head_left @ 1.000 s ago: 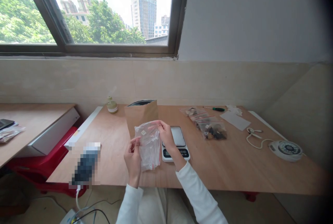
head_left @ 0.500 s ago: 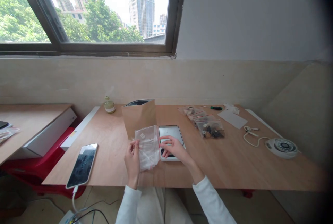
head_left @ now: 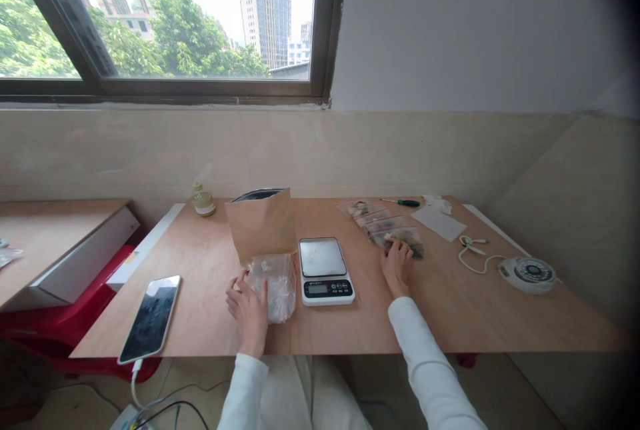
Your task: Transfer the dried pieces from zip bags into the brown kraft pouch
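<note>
My left hand holds a clear zip bag that rests on the wooden table, just in front of an upright brown paper pouch. To the right of the bag sits a small white digital scale with nothing on its steel plate. My right hand reaches out to the right and its fingers lie on a filled clear bag with dark contents, the nearest of several such bags with red zip strips.
A phone on a white cable lies at the table's front left. A small bottle stands at the back. A green-handled screwdriver, a white sheet and a round white device with a cord lie at the right.
My right hand let go of the clear bag, passed over the scale and reached the filled bags at the right. My left hand lowered the clear bag onto the table.
</note>
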`<state>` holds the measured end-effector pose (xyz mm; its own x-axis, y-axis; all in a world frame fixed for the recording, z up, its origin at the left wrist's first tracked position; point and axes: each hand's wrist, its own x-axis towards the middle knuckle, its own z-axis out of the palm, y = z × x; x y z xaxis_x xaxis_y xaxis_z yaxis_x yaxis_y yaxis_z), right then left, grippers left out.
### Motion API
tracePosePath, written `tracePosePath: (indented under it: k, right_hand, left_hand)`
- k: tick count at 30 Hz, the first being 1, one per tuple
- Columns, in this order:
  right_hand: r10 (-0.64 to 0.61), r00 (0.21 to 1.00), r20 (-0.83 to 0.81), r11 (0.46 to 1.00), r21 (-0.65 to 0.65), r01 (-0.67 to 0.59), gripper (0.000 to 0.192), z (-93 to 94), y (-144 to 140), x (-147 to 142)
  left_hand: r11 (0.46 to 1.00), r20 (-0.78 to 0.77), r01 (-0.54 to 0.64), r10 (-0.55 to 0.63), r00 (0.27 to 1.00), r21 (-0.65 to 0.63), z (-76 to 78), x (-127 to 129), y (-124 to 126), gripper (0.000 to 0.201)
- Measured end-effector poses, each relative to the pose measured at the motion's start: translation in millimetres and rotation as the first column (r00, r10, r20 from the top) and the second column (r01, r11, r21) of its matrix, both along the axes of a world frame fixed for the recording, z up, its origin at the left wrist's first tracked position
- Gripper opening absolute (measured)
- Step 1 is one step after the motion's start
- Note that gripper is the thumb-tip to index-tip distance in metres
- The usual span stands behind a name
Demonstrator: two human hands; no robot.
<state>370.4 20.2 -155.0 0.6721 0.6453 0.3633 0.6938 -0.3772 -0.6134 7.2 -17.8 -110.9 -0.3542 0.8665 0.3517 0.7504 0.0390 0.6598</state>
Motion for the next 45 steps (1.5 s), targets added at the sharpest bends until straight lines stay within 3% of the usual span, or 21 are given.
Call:
tracePosePath:
  k: [2, 4, 8, 11, 14, 17, 20, 22, 24, 27, 30, 32, 34, 35, 37, 39, 41, 42, 45]
  right_hand:
    - [0.004, 1.0, 0.028, 1.0, 0.007, -0.004, 0.03, -0.8, -3.1, 3.2]
    - [0.0, 0.999, 0.044, 1.0, 0.026, -0.001, 0.026, 3.4, -5.4, 7.0]
    - [-0.058, 0.997, 0.055, 0.993, 0.103, 0.052, 0.029, 24.8, -15.8, 8.1]
    - [-0.096, 0.995, -0.03, 0.953, 0.285, 0.101, 0.03, 48.1, -31.9, -3.1]
    - [0.032, 0.968, -0.249, 0.863, 0.495, 0.099, 0.028, 71.5, -51.1, -23.6]
    - [0.232, 0.862, -0.451, 0.809, 0.581, 0.086, 0.041, 91.6, -67.0, -49.9]
    - [0.399, 0.702, -0.589, 0.809, 0.587, 0.033, 0.049, 107.5, -75.1, -79.0]
    - [0.5, 0.589, -0.635, 0.814, 0.577, -0.069, 0.049, 115.2, -76.3, -97.9]
    - [0.579, 0.479, -0.66, 0.799, 0.577, -0.171, 0.048, 119.9, -75.5, -114.0]
    - [0.636, 0.381, -0.672, 0.77, 0.59, -0.244, 0.044, 122.0, -74.4, -129.4]
    - [0.655, 0.343, -0.673, 0.756, 0.583, -0.298, 0.042, 121.0, -75.2, -136.4]
    - [0.665, 0.323, -0.674, 0.746, 0.57, -0.344, 0.043, 119.7, -75.6, -140.3]
    - [0.68, 0.316, -0.662, 0.728, 0.556, -0.402, 0.045, 117.8, -74.4, -145.7]
    - [0.686, 0.341, -0.642, 0.722, 0.546, -0.424, 0.046, 116.8, -73.3, -149.0]
    - [0.665, 0.491, -0.562, 0.746, 0.523, -0.412, 0.049, 115.3, -71.0, -155.9]
    - [0.577, 0.693, -0.432, 0.793, 0.499, -0.35, 0.048, 116.5, -70.4, -162.5]
    - [0.548, 0.767, -0.334, 0.806, 0.455, -0.378, 0.035, 121.8, -72.5, -168.9]
    - [0.592, 0.738, -0.325, 0.789, 0.423, -0.446, 0.027, 125.8, -74.4, -172.3]
    - [0.754, 0.514, -0.409, 0.652, 0.374, -0.659, 0.018, 138.5, -80.7, -184.3]
  left_hand:
    - [0.999, -0.162, 0.026, -0.022, 0.987, 0.025, 4.8, 5.6, -2.8, 0.048]
    - [0.992, -0.267, 0.123, -0.116, 0.957, 0.009, 3.5, 9.1, -3.5, 0.042]
    - [0.957, -0.4, 0.251, -0.289, 0.87, -0.147, -19.7, 11.7, -2.2, 0.041]
    - [0.926, -0.435, 0.272, -0.365, 0.823, -0.261, -38.3, 13.0, -2.5, 0.046]
    - [0.916, -0.403, 0.264, -0.373, 0.836, -0.301, -40.3, 15.3, -2.1, 0.048]
    - [0.918, -0.264, 0.263, -0.344, 0.901, -0.298, -22.4, 20.3, -0.8, 0.045]
    - [0.911, -0.009, 0.383, -0.389, 0.921, -0.153, 9.4, 30.0, -3.8, 0.042]
    - [0.782, 0.18, 0.624, -0.616, 0.767, 0.018, 31.8, 37.7, -9.6, 0.041]
    - [0.693, 0.295, 0.715, -0.706, 0.644, 0.098, 49.7, 43.4, -16.4, 0.041]
    - [0.701, 0.317, 0.712, -0.686, 0.655, 0.044, 64.1, 44.2, -23.3, 0.036]
    - [0.706, 0.367, 0.709, -0.658, 0.658, -0.006, 69.6, 39.1, -25.4, 0.028]
    - [0.662, 0.522, 0.749, -0.645, 0.559, 0.016, 72.6, 37.3, -26.8, 0.027]
    - [0.615, 0.692, 0.787, -0.592, 0.413, 0.056, 75.6, 38.3, -29.1, 0.03]
    - [0.601, 0.753, 0.797, -0.554, 0.355, 0.067, 76.7, 39.7, -30.3, 0.032]
    - [0.602, 0.821, 0.795, -0.487, 0.298, 0.068, 77.8, 42.7, -32.0, 0.035]
    - [0.635, 0.824, 0.77, -0.47, 0.314, 0.069, 77.8, 45.3, -32.4, 0.035]
    - [0.681, 0.776, 0.728, -0.502, 0.382, 0.082, 77.3, 47.2, -31.7, 0.033]
    - [0.7, 0.742, 0.708, -0.521, 0.422, 0.088, 77.1, 48.1, -31.3, 0.032]
    - [0.748, 0.649, 0.656, -0.55, 0.526, 0.102, 77.3, 50.9, -31.0, 0.027]
